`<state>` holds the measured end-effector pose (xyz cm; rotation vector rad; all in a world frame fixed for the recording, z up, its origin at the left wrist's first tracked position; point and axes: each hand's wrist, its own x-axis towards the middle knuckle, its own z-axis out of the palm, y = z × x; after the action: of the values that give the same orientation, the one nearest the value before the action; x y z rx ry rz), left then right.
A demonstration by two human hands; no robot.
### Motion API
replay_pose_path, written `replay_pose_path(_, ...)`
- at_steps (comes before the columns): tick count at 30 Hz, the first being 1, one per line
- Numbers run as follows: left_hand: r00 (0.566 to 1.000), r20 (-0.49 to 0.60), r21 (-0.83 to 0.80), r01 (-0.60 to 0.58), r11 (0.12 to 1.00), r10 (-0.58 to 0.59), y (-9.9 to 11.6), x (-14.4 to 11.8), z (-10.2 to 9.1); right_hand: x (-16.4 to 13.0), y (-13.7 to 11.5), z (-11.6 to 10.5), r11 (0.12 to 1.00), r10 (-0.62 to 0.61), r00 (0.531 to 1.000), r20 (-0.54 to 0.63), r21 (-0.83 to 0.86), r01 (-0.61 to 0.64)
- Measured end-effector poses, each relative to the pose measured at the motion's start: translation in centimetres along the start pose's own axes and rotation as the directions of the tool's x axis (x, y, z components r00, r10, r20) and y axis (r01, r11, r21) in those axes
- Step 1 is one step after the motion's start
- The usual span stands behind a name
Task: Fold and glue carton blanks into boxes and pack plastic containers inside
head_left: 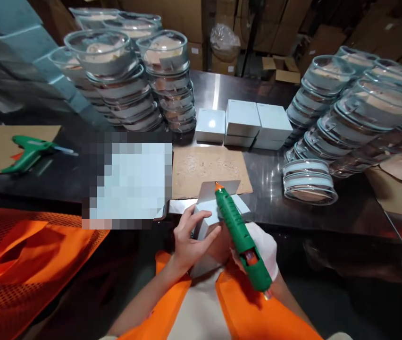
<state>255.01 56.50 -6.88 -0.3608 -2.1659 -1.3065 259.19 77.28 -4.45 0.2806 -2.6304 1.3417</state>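
Observation:
My left hand (190, 238), bare, has its fingers and thumb around a small white box (208, 208) whose flaps stand open. In my right hand (266, 245), covered by a white glove, is a green glue gun (236, 224). The gun slants across the box, and its orange nozzle points away from me over a raised flap. Most of my right fingers are hidden behind the gun body. A brown cardboard sheet (208, 165) lies on the dark table just beyond the box, with small bits of residue on it.
Closed white boxes (242, 115) stand behind the cardboard. Tall stacks of clear round containers rise at left (116, 89) and right (349, 118). A second green glue gun (31, 148) rests on cardboard at far left. Someone in an orange vest (27, 255) is close on my left.

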Motion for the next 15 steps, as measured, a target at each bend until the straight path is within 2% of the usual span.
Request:
replay_pose_path(3, 1.000, -0.002, 0.004, -0.009, 1.000, 0.009, -0.2, -0.2, 0.1, 1.2, -0.8, 0.4, 0.956, -0.237, 0.971, 0.028, -0.170, 0.239)
replay_pose_path(6, 1.000, -0.014, 0.015, -0.021, 1.000, 0.021, -0.3, -0.3, 0.0, 2.0, -1.2, 0.4, 0.929, -0.298, 0.954, 0.020, -0.225, 0.294)
replay_pose_path(10, 1.000, -0.012, 0.017, -0.003, 1.000, 0.003, -0.4, -0.4, -0.4, 2.0, 0.1, -0.2, 0.929, -0.268, 0.963, 0.002, -0.265, 0.259)
replay_pose_path(12, 1.000, -0.020, 0.022, 0.017, 1.000, -0.016, -0.5, -0.5, -0.6, 1.6, 1.4, -0.7, 0.941, -0.217, 0.974, -0.060, -0.277, 0.192)
replay_pose_path(14, 0.999, -0.022, 0.012, 0.033, 0.999, -0.033, -0.8, -0.7, -0.8, 1.1, 2.8, -1.3, 0.975, -0.071, 0.991, -0.111, -0.219, 0.046)
replay_pose_path(15, 0.999, -0.021, 0.003, 0.045, 0.999, -0.045, -1.0, -0.9, -0.9, 0.8, 3.4, -1.6, 0.990, 0.034, 0.991, -0.128, -0.132, -0.051)
